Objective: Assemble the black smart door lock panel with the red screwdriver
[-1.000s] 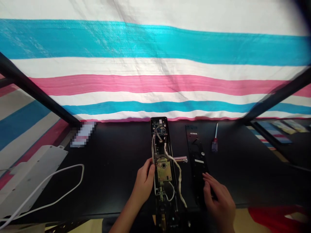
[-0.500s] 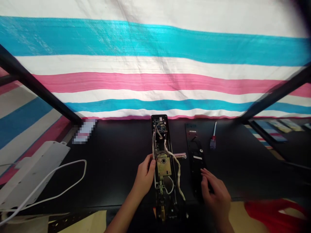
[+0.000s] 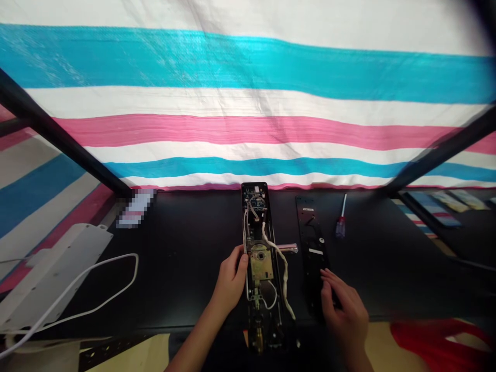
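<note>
An opened electronic door lock [image 3: 262, 263] lies lengthwise before me, its circuit board, brass-coloured mechanism and loose white cables exposed. Its shiny handle [image 3: 287, 248] sticks out to the right. My left hand [image 3: 231, 276] grips the lock's left edge, thumb on the side and the other fingers partly hidden. To the right lies a long black back plate [image 3: 312, 238] with white labels. At the plate's lower right edge, my right hand [image 3: 346, 305] rests with fingers loosely bent and the thumb apart, grasping nothing visible.
A screwdriver [image 3: 341, 219] with a clear purple-red handle lies right of the plate. On the left are a white power strip [image 3: 65, 274] and its looping cable [image 3: 134, 274]. Black frame bars [image 3: 70, 139] and a striped sheet [image 3: 248, 67] bound the black table [image 3: 174, 258].
</note>
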The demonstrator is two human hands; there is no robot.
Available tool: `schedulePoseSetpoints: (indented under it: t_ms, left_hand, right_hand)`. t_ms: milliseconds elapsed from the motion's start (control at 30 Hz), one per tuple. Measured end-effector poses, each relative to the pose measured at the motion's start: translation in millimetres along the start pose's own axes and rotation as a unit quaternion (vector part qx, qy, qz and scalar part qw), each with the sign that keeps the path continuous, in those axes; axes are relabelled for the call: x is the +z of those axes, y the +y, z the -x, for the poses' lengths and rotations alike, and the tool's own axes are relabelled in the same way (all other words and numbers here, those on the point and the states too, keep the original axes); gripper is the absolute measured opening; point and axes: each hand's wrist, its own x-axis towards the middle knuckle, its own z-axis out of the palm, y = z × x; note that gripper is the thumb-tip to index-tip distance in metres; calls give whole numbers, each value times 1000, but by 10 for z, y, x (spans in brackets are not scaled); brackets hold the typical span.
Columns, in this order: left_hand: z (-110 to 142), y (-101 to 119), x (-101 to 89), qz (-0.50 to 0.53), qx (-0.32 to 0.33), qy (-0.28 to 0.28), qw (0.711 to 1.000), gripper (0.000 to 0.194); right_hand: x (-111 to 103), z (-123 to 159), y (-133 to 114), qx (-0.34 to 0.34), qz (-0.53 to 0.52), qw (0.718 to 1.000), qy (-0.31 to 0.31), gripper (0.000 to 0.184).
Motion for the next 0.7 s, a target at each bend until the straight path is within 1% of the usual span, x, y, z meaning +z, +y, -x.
schedulePoseSetpoints:
  t_ms: [200, 533, 700]
  left_hand:
    - [8, 15, -3, 2, 1, -4, 1000, 39]
    - [5, -2, -5, -7, -5, 1, 1000, 38]
    - [5, 5, -9, -12, -2, -1, 1000, 39]
  right_hand:
    - [-9, -7, -15, 8, 1, 1000, -4, 15]
    - [-33, -43, -65, 0, 2, 1000, -4, 14]
    - [-26, -31, -49, 1, 8, 1000, -7, 15]
